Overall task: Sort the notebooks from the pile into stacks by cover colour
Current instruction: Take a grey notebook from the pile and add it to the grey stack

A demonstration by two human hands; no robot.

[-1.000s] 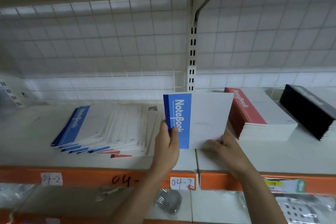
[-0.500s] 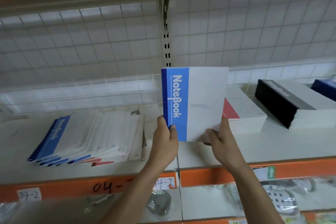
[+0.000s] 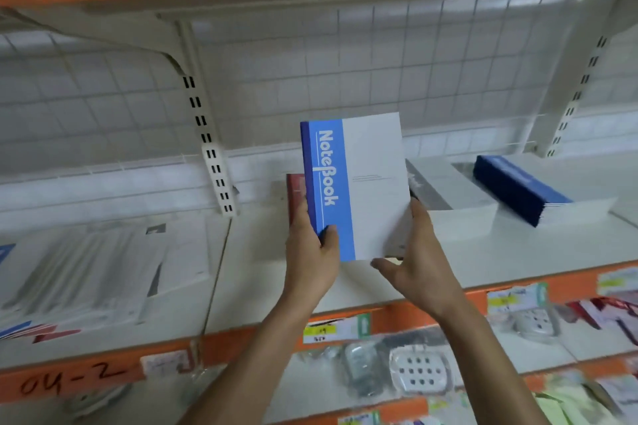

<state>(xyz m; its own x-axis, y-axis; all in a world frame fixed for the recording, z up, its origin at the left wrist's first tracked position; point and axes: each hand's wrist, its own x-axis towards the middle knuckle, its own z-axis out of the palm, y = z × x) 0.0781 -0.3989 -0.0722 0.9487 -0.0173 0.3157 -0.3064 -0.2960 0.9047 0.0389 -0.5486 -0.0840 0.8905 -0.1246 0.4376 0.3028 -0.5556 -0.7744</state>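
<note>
Now: left hand (image 3: 310,252) pinches notebook (image 3: 359,190) at spine, right hand (image 3: 421,262) steadies edge with straight fingers (image 3: 417,217); best lay it square on blue stack (image 3: 518,188), frame right.

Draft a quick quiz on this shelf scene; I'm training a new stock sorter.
1. True or false: the left hand grips the held notebook at its blue spine edge.
2. Relative to the held notebook, the blue stack lies: A left, B right, C directly below.
3. Fill in: the half-hidden stack peeking out just above the left hand has ___ covers.
Key: 1 true; 2 B; 3 red.
</note>
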